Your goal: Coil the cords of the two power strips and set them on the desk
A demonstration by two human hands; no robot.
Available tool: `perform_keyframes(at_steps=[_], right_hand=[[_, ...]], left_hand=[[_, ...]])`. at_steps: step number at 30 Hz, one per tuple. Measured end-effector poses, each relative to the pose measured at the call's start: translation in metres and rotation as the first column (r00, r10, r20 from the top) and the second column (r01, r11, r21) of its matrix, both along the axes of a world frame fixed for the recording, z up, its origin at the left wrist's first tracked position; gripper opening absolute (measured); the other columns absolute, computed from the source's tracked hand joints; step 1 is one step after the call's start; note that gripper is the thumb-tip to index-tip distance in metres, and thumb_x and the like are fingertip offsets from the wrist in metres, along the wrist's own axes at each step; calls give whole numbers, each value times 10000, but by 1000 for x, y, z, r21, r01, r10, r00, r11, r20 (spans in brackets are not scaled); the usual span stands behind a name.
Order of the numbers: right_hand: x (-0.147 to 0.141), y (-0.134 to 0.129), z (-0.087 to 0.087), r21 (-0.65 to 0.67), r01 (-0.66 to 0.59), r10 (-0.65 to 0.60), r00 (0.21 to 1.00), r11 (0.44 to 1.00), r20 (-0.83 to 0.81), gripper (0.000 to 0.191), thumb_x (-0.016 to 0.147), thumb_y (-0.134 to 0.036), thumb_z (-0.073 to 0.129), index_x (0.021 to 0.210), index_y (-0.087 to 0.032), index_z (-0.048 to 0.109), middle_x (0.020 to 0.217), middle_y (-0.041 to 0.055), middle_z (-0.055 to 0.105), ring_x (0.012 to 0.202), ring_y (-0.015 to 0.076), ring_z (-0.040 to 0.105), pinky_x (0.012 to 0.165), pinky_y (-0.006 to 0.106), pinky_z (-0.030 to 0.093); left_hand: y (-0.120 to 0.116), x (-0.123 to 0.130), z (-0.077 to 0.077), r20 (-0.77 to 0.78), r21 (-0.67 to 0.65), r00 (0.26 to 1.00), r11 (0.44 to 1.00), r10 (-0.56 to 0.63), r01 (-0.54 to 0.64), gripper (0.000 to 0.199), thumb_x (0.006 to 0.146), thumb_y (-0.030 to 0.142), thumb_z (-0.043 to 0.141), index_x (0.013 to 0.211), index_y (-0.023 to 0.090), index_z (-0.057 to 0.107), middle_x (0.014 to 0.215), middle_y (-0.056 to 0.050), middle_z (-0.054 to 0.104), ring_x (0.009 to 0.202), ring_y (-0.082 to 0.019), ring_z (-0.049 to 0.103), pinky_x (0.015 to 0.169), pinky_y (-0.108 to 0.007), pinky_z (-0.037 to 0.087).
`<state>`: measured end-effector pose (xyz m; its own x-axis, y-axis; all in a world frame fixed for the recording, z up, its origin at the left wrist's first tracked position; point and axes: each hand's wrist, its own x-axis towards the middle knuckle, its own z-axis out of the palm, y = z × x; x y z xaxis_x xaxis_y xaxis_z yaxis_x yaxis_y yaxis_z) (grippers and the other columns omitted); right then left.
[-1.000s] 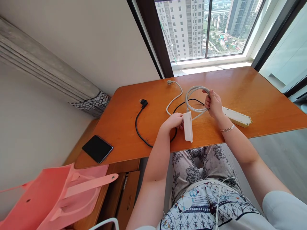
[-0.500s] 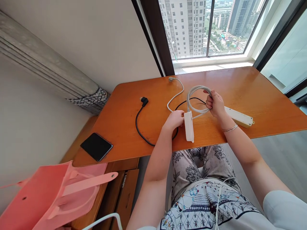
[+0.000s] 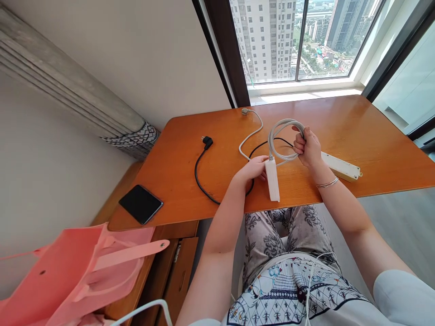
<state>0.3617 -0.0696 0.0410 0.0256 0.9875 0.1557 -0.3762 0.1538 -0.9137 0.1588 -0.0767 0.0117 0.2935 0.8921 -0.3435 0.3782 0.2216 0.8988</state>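
My right hand [image 3: 307, 147] is closed around the looped white cable [image 3: 273, 136] above the table. The cable runs into a white power strip [image 3: 272, 180], which hangs near the table's front edge. At its upper left side is my left hand [image 3: 255, 168], its fingers partly hidden behind the strip. A second, longer white strip [image 3: 341, 166] lies to the right, partly behind my right wrist. The white cable's plug [image 3: 245, 111] rests near the back edge. A black cable [image 3: 197, 174] with a black plug [image 3: 207, 142] curves across the table's left half and passes behind my left hand.
The brown table [image 3: 176, 199] holds a black phone [image 3: 141, 204] at its left front corner. A pink bag [image 3: 78, 271] is at the lower left, with a white cord [image 3: 149, 308] below. A window and wall border the table's back.
The view has shifted slightly. The coil has risen a little in my right hand, and my left hand's fingers have moved further behind the white power strip.
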Motion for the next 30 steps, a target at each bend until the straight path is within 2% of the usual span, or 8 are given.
perform_keyframes(at_steps=[4, 7, 9, 11, 16, 23, 26, 30], right_hand=[[1, -1, 3, -2, 40, -40, 999, 999, 28, 548, 897, -738, 531, 996, -208, 630, 597, -90, 182, 454, 79, 169, 406, 240, 179], [3, 3, 0, -11, 41, -41, 999, 999, 12, 554, 877, -740, 560, 988, -202, 635, 597, -93, 181, 458, 75, 160, 407, 235, 169], [4, 5, -3, -2, 45, -45, 999, 999, -1, 566, 844, -744, 606, 974, -194, 641, 592, -96, 187, 457, 68, 161, 404, 229, 169], [4, 8, -8, 0, 59, -59, 998, 998, 6, 576, 804, -741, 660, 955, -186, 646, 583, -100, 201, 456, 61, 177, 402, 223, 184], [0, 10, -13, -69, 83, -78, 994, 994, 76, 543, 826, -717, 657, 932, -184, 642, 562, -101, 226, 448, 65, 212, 403, 224, 209], [-11, 9, -19, -110, -60, 76, 986, 992, 148, 567, 801, -742, 657, 895, -183, 637, 563, -99, 261, 450, 62, 230, 411, 223, 249], [-16, 8, -25, -126, -91, 116, 971, 988, 207, 571, 795, -751, 654, 875, -186, 635, 554, -94, 287, 445, 62, 245, 406, 222, 257], [-16, 9, -29, -144, -90, 121, 968, 985, 222, 555, 806, -740, 652, 857, -188, 629, 548, -92, 301, 441, 61, 248, 400, 220, 262]], left_hand=[[0, 5, -6, 141, -100, 989, 993, -48, 63, 328, 870, 383, 641, 1138, 193, 642, 864, -54, 744, 737, -201, 728, 671, -316, 595], [4, 7, -12, 210, 162, 976, 983, 52, -87, 577, 840, 325, 701, 1369, 188, 517, 1208, -142, 705, 1041, -224, 718, 932, -375, 581], [9, 7, -15, 292, 366, 946, 897, 142, -247, 709, 831, 281, 725, 1463, 239, 407, 1408, -162, 584, 1189, -228, 668, 1042, -386, 534], [14, 6, -18, 399, 430, 893, 817, 209, -384, 686, 879, 284, 683, 1475, 309, 344, 1480, -145, 513, 1188, -218, 675, 1019, -377, 555], [20, 0, -16, 546, 276, 767, 792, 337, -545, 517, 962, 245, 537, 1437, 322, 348, 1435, -116, 580, 1023, -164, 725, 874, -321, 618], [18, -2, -6, 634, 210, 682, 769, 364, -605, 480, 905, 171, 524, 1373, 263, 581, 1213, -76, 704, 808, -105, 678, 817, -256, 581], [16, -1, -3, 617, 253, 696, 744, 368, -618, 486, 926, 201, 501, 1393, 294, 603, 1025, -41, 699, 753, -95, 627, 773, -219, 551], [11, 2, -4, 479, 428, 812, 720, 332, -547, 471, 951, 305, 529, 1417, 319, 593, 959, -24, 633, 820, -112, 603, 808, -214, 527]])
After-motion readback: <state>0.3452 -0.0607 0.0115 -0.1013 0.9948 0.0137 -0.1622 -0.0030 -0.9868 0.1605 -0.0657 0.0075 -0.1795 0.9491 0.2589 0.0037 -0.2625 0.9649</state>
